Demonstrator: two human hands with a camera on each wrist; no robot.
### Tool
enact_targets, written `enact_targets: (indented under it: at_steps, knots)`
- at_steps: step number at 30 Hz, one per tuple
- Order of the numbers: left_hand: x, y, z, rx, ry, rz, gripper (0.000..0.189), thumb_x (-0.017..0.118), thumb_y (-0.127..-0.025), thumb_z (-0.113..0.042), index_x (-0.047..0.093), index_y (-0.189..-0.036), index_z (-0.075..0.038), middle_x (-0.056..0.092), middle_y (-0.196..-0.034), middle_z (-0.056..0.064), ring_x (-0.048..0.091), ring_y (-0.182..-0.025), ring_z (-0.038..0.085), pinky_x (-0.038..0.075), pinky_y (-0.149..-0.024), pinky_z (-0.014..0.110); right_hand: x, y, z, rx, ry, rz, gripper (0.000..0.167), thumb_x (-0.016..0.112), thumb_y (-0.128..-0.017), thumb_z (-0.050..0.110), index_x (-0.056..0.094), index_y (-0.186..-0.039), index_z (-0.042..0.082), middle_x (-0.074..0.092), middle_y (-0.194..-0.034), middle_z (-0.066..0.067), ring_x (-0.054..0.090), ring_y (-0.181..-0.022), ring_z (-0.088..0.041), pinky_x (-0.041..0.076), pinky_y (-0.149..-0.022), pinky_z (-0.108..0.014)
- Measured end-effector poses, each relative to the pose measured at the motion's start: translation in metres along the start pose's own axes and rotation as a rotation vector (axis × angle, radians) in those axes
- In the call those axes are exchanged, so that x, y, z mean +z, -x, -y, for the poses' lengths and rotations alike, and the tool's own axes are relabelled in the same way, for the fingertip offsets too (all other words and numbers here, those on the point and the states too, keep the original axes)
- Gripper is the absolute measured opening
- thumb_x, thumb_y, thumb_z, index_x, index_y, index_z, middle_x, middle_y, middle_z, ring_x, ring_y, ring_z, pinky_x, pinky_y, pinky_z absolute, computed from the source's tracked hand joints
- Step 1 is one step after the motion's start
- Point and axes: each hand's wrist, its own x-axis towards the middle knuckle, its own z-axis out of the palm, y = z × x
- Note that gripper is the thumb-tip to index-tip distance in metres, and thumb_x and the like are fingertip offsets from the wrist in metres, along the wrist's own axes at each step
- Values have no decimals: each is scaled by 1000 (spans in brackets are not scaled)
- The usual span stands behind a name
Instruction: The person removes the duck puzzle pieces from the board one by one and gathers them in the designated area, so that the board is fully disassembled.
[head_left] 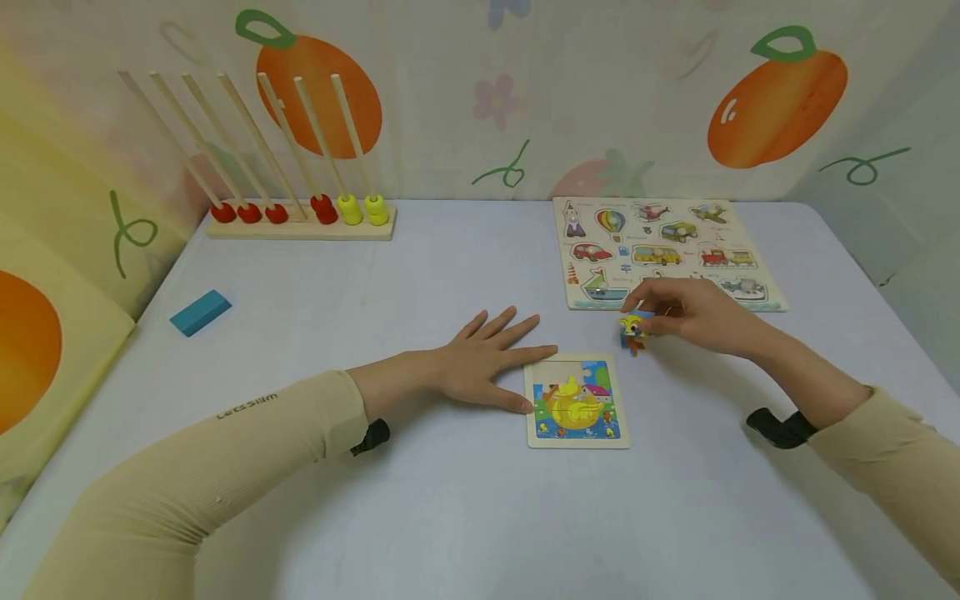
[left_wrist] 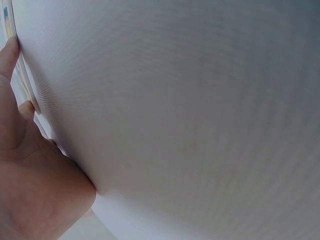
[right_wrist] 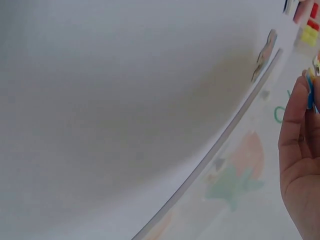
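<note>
A small framed jigsaw puzzle (head_left: 577, 402) with a yellow duck picture lies on the table; bare backing shows at its upper left. Spread flat beside it, my left hand (head_left: 480, 364) touches the frame's left edge with the thumb and its top corner with the index finger. To the right of the frame, my right hand (head_left: 693, 312) pinches a jigsaw piece (head_left: 635, 323) with yellow and blue on it between thumb and fingers. In the right wrist view that held piece (right_wrist: 310, 92) stands on edge. A second jigsaw piece (head_left: 634, 344), partly covered, lies below it on the table.
A wooden vehicle peg board (head_left: 561, 250) lies just behind my right hand. At the back left stands a rack of upright rods (head_left: 300, 232) with red and yellow beads. A blue block (head_left: 200, 312) lies at the left. A printed curtain hangs behind the table.
</note>
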Motion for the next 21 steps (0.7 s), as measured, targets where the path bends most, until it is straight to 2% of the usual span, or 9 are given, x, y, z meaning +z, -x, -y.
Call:
enact_targets:
  at_steps: [8,17,21]
  knots:
    - [0,0,0,-2,5,-5,80,54,-90,-65,16,-157,-41,-8,-169,-3,-16,-156,28,-9,-124,57,-7,3,-16,31,-21,3,19,67,-93,9,70,-111,14,71,-91,-6,68,-77,-14,57,-70,-24]
    - [0,-1,1,0,-7,-4,80,54,-90,-66,16,-157,-42,-9,-169,-4,-16,-157,28,-8,-124,57,-13,6,-30,77,-13,2,21,66,-93,5,69,-112,11,72,-97,-7,65,-77,-12,56,-69,-23]
    - [1,-1,1,-1,-12,-4,81,53,-90,-67,16,-157,-42,-9,-169,-4,-16,-156,28,-8,-124,57,-15,8,-32,86,-12,6,22,66,-92,4,69,-113,10,71,-94,-7,64,-75,-10,54,-68,-22]
